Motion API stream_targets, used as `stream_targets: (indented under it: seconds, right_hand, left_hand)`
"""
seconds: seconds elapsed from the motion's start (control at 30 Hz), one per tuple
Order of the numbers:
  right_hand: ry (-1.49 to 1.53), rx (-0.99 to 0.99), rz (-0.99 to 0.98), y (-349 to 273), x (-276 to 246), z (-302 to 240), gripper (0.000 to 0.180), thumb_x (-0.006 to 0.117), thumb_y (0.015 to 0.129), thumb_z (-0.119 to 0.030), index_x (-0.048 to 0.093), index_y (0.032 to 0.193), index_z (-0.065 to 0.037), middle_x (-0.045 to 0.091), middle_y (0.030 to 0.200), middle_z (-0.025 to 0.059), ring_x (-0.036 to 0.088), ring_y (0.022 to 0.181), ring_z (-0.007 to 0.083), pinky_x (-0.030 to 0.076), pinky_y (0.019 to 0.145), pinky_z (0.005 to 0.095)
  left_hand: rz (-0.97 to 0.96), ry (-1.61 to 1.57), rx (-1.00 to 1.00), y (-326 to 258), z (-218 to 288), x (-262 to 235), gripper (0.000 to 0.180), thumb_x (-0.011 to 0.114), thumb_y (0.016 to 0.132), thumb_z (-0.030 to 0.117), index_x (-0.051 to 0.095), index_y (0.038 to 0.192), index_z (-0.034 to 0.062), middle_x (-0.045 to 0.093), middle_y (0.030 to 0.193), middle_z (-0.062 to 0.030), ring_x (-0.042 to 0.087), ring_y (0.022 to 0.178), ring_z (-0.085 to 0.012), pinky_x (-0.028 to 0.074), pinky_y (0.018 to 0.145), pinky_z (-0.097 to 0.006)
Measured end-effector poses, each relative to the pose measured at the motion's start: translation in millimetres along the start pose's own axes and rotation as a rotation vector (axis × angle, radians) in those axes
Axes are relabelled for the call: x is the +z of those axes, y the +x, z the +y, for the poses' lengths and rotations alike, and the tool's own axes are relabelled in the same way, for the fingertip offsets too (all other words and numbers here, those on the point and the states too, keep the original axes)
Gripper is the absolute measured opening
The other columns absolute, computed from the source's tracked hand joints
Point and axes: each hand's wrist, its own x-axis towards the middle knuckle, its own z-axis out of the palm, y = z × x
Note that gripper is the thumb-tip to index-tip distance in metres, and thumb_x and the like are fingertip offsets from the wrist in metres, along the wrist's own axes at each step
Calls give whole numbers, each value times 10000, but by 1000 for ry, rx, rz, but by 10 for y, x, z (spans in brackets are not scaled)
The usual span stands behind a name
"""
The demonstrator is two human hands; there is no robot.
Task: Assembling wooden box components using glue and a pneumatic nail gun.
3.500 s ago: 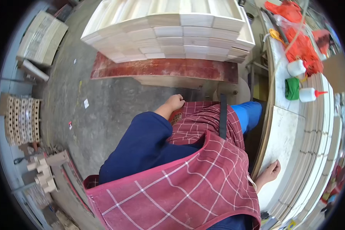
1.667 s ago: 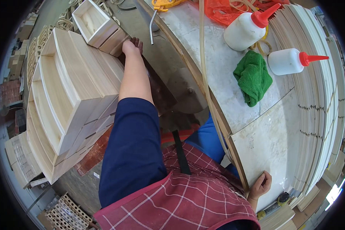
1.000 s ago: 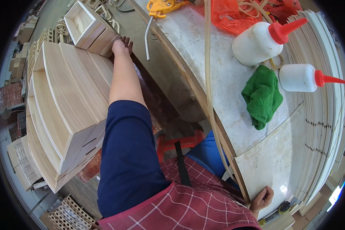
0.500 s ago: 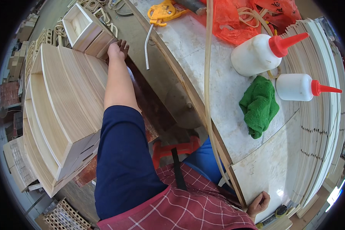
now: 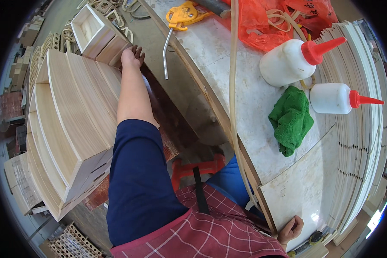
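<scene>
My left arm reaches to the far left, where my left hand [image 5: 132, 56] lies against the side of a small wooden box [image 5: 114, 49] at the end of a stack. Its visible fingers are apart and stretched upward; its thumb side is partly hidden. Beside that box, an open-topped wooden box [image 5: 90, 32] shows its pale inside. Long curved wooden drawer-like boxes [image 5: 84, 99] stand stacked left of my arm. At the lower right, my right hand [image 5: 291, 230] rests on the worktable [image 5: 284, 198] near its edge, fingers curled in, with nothing seen in them.
On the table lie a green cloth [image 5: 291, 120], a large white squeeze bottle [image 5: 286, 62] and a smaller bottle [image 5: 331, 98] with red nozzles. A red plastic bag [image 5: 258, 26], an orange tape tool [image 5: 182, 16], a hanging hose [image 5: 233, 86] and stacked pale strips [image 5: 352, 129] surround them. A red stool [image 5: 187, 168] stands below.
</scene>
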Motion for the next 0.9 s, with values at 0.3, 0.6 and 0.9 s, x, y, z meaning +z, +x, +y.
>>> stream_targets:
  seconds: [0.3,0.6,0.9]
  right_hand:
    - [19,35,-2,-52,-40,74,104,479,802,-41,516,870,29,493,744,87,439,627,162,361,555,249]
    - [47,50,7,-87,12,109,131,495,827,-85,530,895,21,522,788,84,467,669,156,387,593,263]
    - [37,-19,65,-60,57,172,166,505,851,-129,559,916,14,544,814,74,475,684,145,395,613,258]
  left_hand:
    - [226,-249,87,-166,-542,6,202,362,752,76,426,932,9,489,934,-125,547,809,-299,380,544,-330]
    - [457,79,442,-590,-972,-690,239,422,785,68,505,954,-78,559,862,-180,533,822,-277,409,763,-342]
    - [618,119,611,-1140,-625,-398,341,420,662,22,483,957,-137,526,961,-309,505,929,-397,365,850,-377]
